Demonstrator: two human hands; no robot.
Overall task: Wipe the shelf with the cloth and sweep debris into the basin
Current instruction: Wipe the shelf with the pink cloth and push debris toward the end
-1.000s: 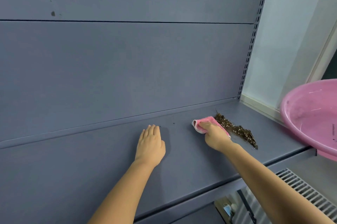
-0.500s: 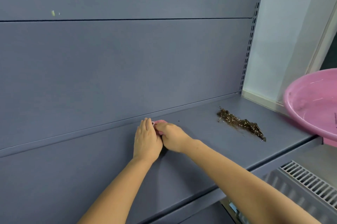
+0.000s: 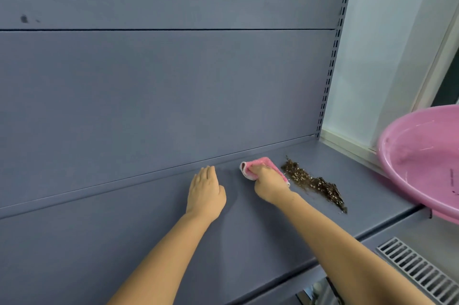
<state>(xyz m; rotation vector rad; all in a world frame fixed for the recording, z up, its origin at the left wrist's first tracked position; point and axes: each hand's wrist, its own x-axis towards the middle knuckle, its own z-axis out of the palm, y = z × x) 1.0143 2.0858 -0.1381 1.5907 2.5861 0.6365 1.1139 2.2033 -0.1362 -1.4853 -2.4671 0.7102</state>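
Observation:
A grey-blue shelf [image 3: 248, 225] runs across the view. My right hand [image 3: 269, 184] grips a folded pink cloth [image 3: 255, 164] and presses it on the shelf near the back. Just right of the cloth lies a streak of brown debris [image 3: 315, 184], slanting toward the front edge. My left hand [image 3: 205, 191] rests flat on the shelf, fingers straight, a short way left of the cloth. A pink basin [image 3: 427, 163] sits at the shelf's right end, its rim over the edge, tilted toward the shelf.
The shelf's back panel [image 3: 161, 86] rises right behind the hands, with a slotted upright [image 3: 332, 61] at its right end. A white wall [image 3: 387, 44] stands beyond it. A grey floor grille [image 3: 419, 272] lies below at the right.
My right hand slid the cloth left up to my left hand, then back right; it now sits just left of the debris. My left hand stayed flat in place.

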